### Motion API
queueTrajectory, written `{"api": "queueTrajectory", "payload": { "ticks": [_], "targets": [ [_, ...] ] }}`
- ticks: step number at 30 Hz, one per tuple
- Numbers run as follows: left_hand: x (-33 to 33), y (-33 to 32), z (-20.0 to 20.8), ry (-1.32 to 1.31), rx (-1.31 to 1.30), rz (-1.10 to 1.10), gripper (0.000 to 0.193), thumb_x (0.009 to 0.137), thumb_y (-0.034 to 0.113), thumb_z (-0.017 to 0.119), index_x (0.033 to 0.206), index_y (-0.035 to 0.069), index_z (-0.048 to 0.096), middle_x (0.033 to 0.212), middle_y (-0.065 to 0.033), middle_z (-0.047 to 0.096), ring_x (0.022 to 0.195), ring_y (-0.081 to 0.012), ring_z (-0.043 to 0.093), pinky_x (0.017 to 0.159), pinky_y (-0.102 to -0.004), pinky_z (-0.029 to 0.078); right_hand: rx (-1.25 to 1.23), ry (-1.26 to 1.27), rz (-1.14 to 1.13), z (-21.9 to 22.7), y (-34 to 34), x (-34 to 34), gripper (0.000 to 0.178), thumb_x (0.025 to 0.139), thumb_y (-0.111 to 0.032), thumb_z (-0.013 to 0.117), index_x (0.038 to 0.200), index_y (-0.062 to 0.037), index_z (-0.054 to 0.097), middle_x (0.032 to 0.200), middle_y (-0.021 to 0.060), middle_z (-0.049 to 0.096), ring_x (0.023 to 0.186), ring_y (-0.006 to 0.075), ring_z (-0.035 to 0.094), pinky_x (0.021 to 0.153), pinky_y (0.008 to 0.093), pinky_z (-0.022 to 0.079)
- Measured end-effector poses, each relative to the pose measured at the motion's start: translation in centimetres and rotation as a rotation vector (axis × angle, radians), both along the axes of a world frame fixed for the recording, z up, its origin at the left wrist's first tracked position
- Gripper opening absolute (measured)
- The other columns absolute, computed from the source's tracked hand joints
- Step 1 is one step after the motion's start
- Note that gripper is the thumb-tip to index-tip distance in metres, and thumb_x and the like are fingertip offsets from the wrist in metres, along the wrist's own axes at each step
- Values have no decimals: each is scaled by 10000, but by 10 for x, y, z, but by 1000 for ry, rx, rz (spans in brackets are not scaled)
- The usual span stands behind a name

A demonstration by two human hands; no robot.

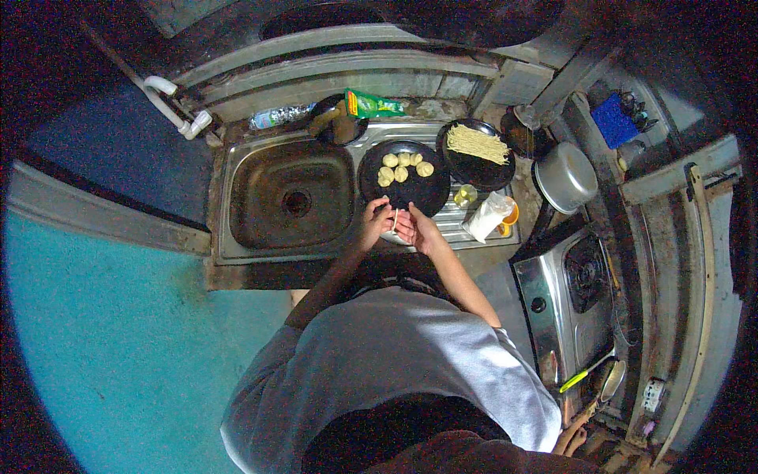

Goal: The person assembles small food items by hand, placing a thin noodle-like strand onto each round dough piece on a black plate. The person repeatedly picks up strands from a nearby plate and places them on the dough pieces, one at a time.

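My left hand and my right hand meet at the near edge of a round black plate. Between my fingers is a short, thin, pale strip of dough, gripped by both hands; part of it is hidden by the fingers. Several round, cream-coloured dough balls sit on the far half of the plate. Just beyond it to the right, a second black plate carries a pile of thin dough strips. A whitish round surface partly shows below my hands; I cannot tell what it is.
A steel sink lies left. To the right stand a small glass, a white bag, an orange cup, a metal pot and a stove. Behind are a plastic bottle and a green packet.
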State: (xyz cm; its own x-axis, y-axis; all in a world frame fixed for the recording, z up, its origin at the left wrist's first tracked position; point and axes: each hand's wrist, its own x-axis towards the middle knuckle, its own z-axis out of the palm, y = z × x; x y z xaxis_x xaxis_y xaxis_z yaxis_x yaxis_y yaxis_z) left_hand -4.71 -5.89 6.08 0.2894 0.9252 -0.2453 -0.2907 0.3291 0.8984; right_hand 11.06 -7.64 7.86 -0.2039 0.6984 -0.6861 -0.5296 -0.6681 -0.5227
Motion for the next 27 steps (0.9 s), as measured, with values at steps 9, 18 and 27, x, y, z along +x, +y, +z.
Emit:
{"api": "queueTrajectory", "payload": {
  "ticks": [9, 18, 27],
  "targets": [
    [-1, 2, 4, -32, 12, 94, 426, 899, 231, 478, 1257, 61, 324, 1111, -131, 501, 960, -273, 571, 792, -374, 486, 121, -65, 179, -1, -3, -4, 297, 848, -352, 543, 990, -93, 574, 887, 22, 624, 786, 135, 601, 666, 270, 477],
    [0, 4, -10, 105, 16, 105, 399, 884, 200, 509, 1212, 25, 366, 1031, -149, 542, 926, -237, 583, 721, -315, 496, 413, -586, 54, -6, 2, 1, 162, 790, -42, 571, 945, -17, 608, 828, 37, 630, 757, 99, 587, 604, 216, 442],
    [1, 3, -17, 777, 849, 157, 219, 796, 130, 613, 987, 34, 571, 926, -104, 614, 790, -219, 596, 685, -317, 476, 780, -892, 150, 12, 2, 1, 187, 750, -1, 592, 931, -12, 636, 836, 40, 639, 738, 76, 564, 704, 223, 447]
  ]
}}
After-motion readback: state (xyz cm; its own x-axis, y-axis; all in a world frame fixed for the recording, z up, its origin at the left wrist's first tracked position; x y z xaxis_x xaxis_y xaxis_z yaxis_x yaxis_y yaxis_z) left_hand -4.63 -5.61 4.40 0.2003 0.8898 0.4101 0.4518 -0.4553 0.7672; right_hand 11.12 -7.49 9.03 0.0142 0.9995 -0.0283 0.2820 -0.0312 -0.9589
